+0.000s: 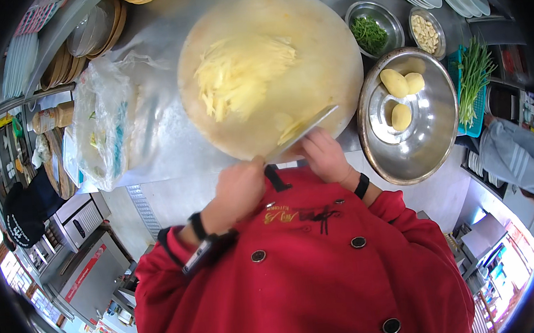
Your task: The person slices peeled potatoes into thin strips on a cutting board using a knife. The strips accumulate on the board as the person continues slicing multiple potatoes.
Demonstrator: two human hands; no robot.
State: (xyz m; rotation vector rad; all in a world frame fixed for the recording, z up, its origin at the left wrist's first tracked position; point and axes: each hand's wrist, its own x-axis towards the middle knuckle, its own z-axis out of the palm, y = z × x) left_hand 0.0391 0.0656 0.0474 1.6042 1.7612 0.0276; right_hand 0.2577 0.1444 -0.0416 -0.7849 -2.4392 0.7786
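A kitchen knife (308, 129) slants over the near edge of a large round chopping board (329, 60). My left hand (240, 187) is closed around its handle end. Against the near side of the blade is my right hand (324, 155), fingers bent; whatever lies under the fingertips is hidden. Thin yellow slices, apparently potato (291, 130), lie along the far side of the blade. Farther back on the board spreads a heap of pale yellow shreds (246, 73), slightly blurred.
To the right, a steel basin (414, 149) holds three peeled potatoes (395, 83). Behind it stand bowls of chopped greens (369, 34) and garlic cloves (425, 34). Green stalks (472, 82) fill a teal basket. A plastic bag (101, 122) lies left. Other people (512, 154) stand at both sides.
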